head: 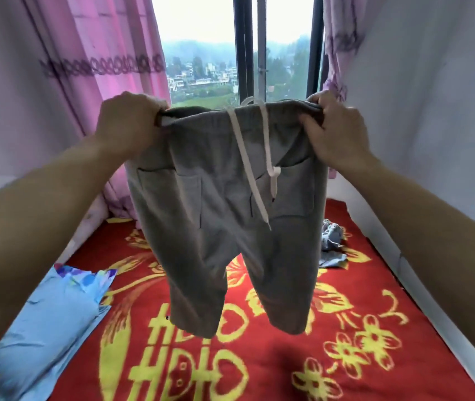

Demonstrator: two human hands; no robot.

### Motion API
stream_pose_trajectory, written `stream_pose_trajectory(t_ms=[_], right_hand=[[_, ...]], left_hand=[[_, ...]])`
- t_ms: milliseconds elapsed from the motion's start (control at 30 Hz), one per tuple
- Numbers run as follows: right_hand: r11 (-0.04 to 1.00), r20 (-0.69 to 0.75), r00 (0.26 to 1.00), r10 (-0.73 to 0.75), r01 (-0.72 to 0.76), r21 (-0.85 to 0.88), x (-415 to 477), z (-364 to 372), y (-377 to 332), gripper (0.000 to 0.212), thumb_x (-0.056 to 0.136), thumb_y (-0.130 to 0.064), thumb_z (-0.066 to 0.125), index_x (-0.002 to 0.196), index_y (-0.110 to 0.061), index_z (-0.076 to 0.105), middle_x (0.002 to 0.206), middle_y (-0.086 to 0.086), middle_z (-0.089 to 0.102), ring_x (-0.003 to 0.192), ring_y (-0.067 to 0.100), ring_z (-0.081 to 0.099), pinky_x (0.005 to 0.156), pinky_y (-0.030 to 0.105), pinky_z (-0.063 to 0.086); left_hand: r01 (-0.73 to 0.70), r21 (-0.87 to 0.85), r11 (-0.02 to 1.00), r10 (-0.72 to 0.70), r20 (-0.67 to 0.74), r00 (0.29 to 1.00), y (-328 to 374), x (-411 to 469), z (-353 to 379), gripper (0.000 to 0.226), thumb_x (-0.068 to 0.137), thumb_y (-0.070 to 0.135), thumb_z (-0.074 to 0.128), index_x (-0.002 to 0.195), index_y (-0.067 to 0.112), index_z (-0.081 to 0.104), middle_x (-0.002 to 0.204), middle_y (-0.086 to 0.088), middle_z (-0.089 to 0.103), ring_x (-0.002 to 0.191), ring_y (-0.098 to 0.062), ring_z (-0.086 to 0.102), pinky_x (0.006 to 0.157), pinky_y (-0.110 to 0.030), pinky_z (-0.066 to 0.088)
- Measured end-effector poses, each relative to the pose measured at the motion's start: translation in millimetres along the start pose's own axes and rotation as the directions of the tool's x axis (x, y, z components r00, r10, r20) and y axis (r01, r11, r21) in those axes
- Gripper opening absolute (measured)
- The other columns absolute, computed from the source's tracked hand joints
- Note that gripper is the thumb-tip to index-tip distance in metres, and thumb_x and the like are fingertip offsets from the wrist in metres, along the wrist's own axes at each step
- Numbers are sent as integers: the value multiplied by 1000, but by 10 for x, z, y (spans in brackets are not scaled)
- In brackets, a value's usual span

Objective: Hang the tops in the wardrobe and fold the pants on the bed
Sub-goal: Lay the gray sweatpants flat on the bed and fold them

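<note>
From the head camera, the grey pants (224, 204) blocked much of the red bed cover (346, 357) and half-hid a crumpled bluish garment (331, 241) behind them, too bunched to identify. The pants hung above the bed, waistband up, legs pointing down, long axis vertical. The left hand (128, 123) gripped one waistband corner and the right hand (336, 128) gripped the other.
</note>
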State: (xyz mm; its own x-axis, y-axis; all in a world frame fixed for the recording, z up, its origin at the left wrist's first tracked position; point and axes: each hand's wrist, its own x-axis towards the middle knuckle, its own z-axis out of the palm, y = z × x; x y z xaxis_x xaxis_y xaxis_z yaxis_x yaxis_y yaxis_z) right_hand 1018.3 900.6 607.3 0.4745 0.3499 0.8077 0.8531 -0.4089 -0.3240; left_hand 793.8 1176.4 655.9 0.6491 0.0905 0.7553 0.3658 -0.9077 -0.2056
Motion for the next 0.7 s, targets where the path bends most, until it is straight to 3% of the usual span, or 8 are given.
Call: stream_pose_trajectory(t_ms=[100,200,267,333,400,533,633,700], right_hand=[[999,38,999,20,-19,-27,27,-13,-167,50,90,-65,45,118,-27,61,98,5,72,91,31,67,80,45,57],[999,43,999,8,-6,-54,84,66,-292,53,87,-69,47,111,-25,64,92,1,73,87,27,66,77,45,58],[997,44,999,11,-7,-78,155,169,-346,52,86,-69,49,106,-25,67,88,0,72,85,25,66,76,45,58],[996,77,997,22,-15,-87,252,334,-380,52,87,-69,50,105,-24,68,88,1,72,87,25,66,78,46,58],[997,122,992,42,-33,-74,361,578,-399,50,88,-65,53,106,-21,69,90,2,71,90,26,66,82,43,56],[987,221,963,153,-161,19,602,1327,-388,33,94,-46,61,108,-18,67,92,0,65,95,24,62,81,31,46],[959,267,929,257,-279,46,856,1988,-388,30,96,-41,61,114,-18,65,105,5,67,97,23,59,78,27,40],[926,275,907,319,-360,111,1089,2361,-418,30,97,-38,60,118,-17,62,107,4,66,101,26,62,81,32,46]], left_hand=[[17,37,999,-22,122,992,-196,18,-124,83,65,92,47,68,11,69,48,2,47,43,-15,39,49,-17,23],[55,29,998,-59,133,989,-409,28,-36,79,62,89,53,63,11,63,45,3,44,42,-10,40,48,-20,23],[55,15,998,-56,113,992,-568,32,117,62,74,76,62,69,15,63,49,6,44,46,-11,39,50,-23,24],[60,9,998,-60,189,980,-721,72,317,39,82,56,71,85,17,66,59,8,46,54,-17,42,54,-28,28],[109,43,993,-117,327,938,-854,159,552,29,87,45,68,99,18,65,71,2,53,65,-23,48,56,-31,32],[140,181,974,-213,498,840,-1184,353,1096,11,89,18,57,99,22,58,76,-1,51,73,-26,49,66,-37,39],[271,143,952,-303,579,757,-1490,511,1553,56,64,-11,66,105,25,57,82,-2,57,73,-26,52,65,-36,41],[387,-7,922,-319,554,769,-1691,655,1850,55,67,-14,63,110,20,61,99,-10,65,85,-31,57,71,-38,48]])
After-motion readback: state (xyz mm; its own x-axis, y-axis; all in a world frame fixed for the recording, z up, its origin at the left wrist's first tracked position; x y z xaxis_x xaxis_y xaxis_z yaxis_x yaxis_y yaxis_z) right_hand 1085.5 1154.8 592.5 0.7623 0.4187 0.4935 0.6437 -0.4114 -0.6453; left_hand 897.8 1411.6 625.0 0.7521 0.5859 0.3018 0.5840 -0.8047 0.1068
